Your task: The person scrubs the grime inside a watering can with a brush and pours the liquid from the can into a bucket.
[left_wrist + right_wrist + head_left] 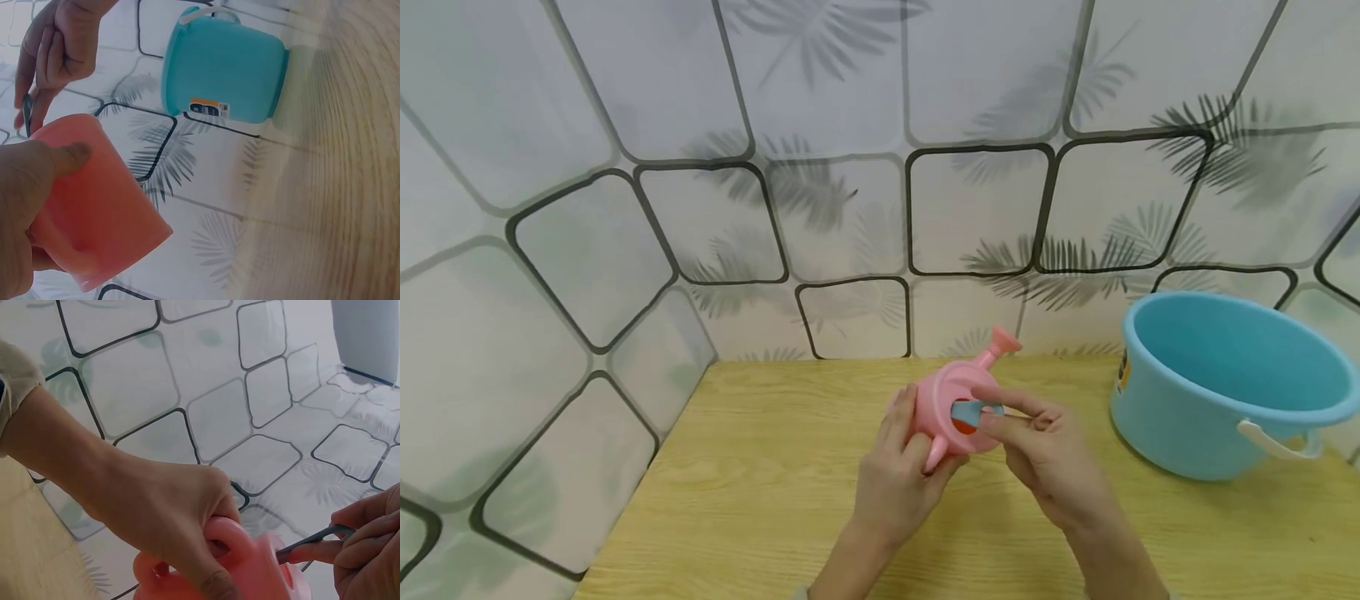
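Gripping a pink watering can (pixel 942 400) near the middle of the head view, just below centre, is a person's left hand (pixel 891 483). Its fingers curl round the left side of the can beside the can's handle (pixel 936 454); in the left wrist view, the thumb presses on the pink wall. The can is tilted so that its round opening faces the wearer, and its spout (pixel 1002 340) points to the upper right, ending in a flared head. The left wrist view shows a gap between the can's base and the desk (pixel 760 475), so the can is held up.

The right hand (pixel 1048 458), just right of the can, pinches a small, flat grey-blue piece (pixel 967 412) between thumb and fingers. One end of this piece reaches into the opening; what exactly it is cannot be told. Beneath it, something red (pixel 961 427) shows inside the can, too little visible to name.

At the right of the head view, well apart from the can, a light blue bucket (pixel 1180 429) stands upright on the pale, wood-grained desk. It has a white handle (pixel 1273 442) hanging at its front and a label on its left side. Behind rises a wall (pixel 842 218) patterned with rounded, dark-outlined blocks and grey feathery leaves.
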A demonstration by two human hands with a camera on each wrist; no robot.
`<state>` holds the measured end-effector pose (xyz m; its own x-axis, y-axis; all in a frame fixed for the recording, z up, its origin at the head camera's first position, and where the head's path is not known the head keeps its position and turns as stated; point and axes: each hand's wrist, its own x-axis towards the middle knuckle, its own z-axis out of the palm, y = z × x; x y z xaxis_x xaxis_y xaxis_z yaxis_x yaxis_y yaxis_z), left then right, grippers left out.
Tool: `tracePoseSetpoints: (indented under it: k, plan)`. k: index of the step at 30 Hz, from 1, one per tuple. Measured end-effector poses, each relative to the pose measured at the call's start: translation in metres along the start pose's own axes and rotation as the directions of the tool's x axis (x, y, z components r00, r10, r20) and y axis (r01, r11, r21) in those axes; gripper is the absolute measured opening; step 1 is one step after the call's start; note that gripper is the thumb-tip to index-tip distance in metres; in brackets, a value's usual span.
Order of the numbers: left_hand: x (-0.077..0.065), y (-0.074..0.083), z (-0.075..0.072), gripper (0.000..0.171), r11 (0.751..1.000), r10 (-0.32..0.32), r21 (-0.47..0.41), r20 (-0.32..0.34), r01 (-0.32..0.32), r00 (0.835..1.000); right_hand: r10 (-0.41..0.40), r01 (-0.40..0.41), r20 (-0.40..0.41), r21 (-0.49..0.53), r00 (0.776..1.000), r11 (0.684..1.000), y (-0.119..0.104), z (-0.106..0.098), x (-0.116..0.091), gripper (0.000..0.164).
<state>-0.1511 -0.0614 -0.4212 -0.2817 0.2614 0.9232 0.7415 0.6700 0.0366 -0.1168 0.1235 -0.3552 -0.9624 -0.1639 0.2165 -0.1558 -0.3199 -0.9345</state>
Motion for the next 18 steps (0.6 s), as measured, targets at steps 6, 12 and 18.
tracePoseSetpoints:
  k: [6,12,18]
  plan:
    - [0.000,-0.001,0.000,0.046,1.000,-0.014,-0.007,-0.013,0.013,1.000,-0.013,0.012,0.014,0.034,1.000,0.999,-0.001,-0.003,-0.002,0.034]
    - [-0.002,0.000,0.002,0.048,1.000,-0.024,-0.011,-0.034,0.024,0.999,0.032,-0.032,-0.001,0.070,0.999,0.997,0.001,0.000,0.001,0.033]
    - [-0.002,0.000,0.002,0.049,0.997,-0.081,-0.014,-0.060,0.080,0.995,-0.061,0.052,0.054,0.157,0.997,0.986,-0.005,-0.009,-0.004,0.037]
